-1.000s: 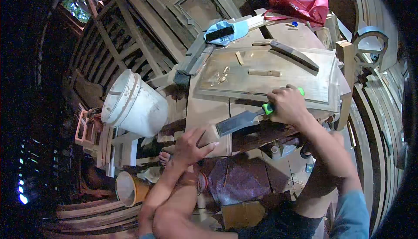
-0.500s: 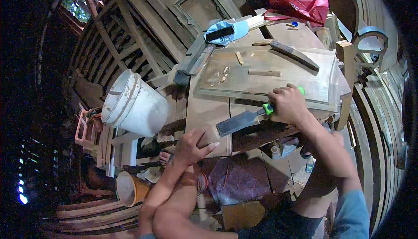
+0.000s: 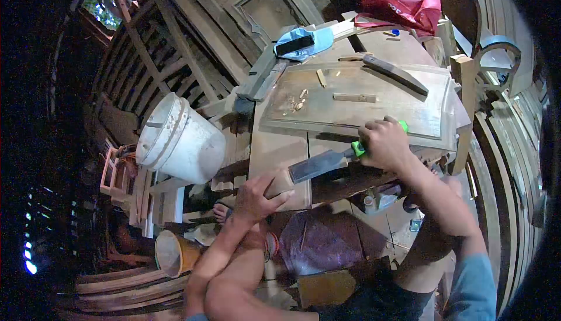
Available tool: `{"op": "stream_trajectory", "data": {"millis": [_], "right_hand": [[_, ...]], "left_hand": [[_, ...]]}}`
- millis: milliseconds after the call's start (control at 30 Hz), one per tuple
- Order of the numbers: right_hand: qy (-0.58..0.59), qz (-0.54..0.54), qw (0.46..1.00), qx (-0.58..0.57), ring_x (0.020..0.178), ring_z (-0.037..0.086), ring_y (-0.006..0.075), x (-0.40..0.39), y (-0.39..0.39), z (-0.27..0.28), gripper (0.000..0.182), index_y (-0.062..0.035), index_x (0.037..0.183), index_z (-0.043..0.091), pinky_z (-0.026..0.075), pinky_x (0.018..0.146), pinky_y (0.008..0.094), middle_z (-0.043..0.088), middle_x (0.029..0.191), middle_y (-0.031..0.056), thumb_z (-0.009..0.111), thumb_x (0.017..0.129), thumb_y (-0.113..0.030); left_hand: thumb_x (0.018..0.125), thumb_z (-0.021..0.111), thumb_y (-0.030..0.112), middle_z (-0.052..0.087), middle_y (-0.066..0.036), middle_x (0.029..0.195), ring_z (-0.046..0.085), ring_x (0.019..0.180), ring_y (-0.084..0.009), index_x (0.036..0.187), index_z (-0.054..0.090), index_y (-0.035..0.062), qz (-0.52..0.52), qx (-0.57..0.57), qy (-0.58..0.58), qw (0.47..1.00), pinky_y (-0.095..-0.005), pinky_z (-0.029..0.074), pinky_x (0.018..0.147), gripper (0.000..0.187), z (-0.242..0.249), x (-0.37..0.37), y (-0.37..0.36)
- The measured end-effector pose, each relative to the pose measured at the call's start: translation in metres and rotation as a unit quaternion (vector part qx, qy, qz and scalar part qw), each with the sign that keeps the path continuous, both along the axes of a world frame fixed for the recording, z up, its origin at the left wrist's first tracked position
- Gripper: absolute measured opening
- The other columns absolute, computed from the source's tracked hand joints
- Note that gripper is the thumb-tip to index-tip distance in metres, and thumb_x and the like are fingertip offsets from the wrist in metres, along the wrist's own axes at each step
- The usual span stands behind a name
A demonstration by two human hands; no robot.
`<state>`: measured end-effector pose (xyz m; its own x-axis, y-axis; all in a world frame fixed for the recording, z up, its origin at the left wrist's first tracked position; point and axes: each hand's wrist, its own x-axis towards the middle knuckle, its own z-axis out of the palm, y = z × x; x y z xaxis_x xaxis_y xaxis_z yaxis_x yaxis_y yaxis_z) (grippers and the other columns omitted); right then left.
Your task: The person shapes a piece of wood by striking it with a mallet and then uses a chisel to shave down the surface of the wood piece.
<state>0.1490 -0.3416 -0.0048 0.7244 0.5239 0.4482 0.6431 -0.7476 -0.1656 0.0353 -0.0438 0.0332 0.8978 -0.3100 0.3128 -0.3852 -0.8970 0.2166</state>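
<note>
My right hand (image 3: 384,143) is closed round the green and dark handle of a wide chisel (image 3: 317,165). The blade points left and its tip overlaps a small tan block (image 3: 280,183). That block sits in the grip of my left hand (image 3: 255,198), thumb along its near side, over the front edge of the workbench (image 3: 279,148). Behind the chisel, a framed wooden panel (image 3: 327,115) lies flat. On the panel are a small wood strip (image 3: 355,98), a few shavings (image 3: 299,103) and a long dark-bladed tool (image 3: 396,75).
Left of the bench stands a white bucket (image 3: 196,143), with a smaller yellowish bucket (image 3: 186,255) lower down. At the back are a blue cap (image 3: 321,40) with a dark phone-like slab (image 3: 295,45) and a pink bag (image 3: 403,2). Long boards (image 3: 497,169) line the right side.
My right hand and the chisel have shifted very slightly left, towards my left hand. Both grips stay the same.
</note>
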Motion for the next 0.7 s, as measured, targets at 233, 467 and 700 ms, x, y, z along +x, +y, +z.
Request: {"op": "stream_trajectory", "data": {"millis": [233,467,700], "right_hand": [[-0.012,-0.02,1.0,-0.006,0.076,0.062,0.0239,-0.0033,0.0035,-0.0026,0.032,-0.0094,0.077,0.062,0.047,0.074,0.0375,0.06,0.073,0.0074,0.069,0.052,-0.028],[0.002,-0.009,1.0,0.014,0.075,0.062,0.0247,-0.0024,0.0046,-0.0058,0.028,-0.0097,0.072,0.06,0.047,0.071,0.0374,0.06,0.072,0.0073,0.068,0.052,-0.027],[-0.028,-0.004,0.998,0.063,0.073,0.06,0.0264,-0.0027,0.0065,-0.0034,0.024,-0.0085,0.07,0.057,0.044,0.067,0.0383,0.057,0.07,0.008,0.069,0.056,-0.024]], "left_hand": [[0.069,0.074,0.033,0.063,-0.017,0.095,0.063,0.083,-0.0344,0.112,0.059,0.0069,0.032,0.024,0.001,0.999,-0.04,0.052,0.072,0.053,0.0014,-0.0019,0.0009],[0.069,0.075,0.03,0.062,-0.017,0.092,0.062,0.082,-0.034,0.112,0.059,0.007,0.009,-0.007,-0.012,1.0,-0.0397,0.052,0.071,0.052,-0.0038,-0.0003,0.0069],[0.068,0.076,0.031,0.061,-0.016,0.092,0.061,0.081,-0.0344,0.109,0.059,0.0058,0.026,-0.041,-0.039,0.998,-0.0397,0.05,0.07,0.051,-0.0039,0.0023,0.0026]]}}
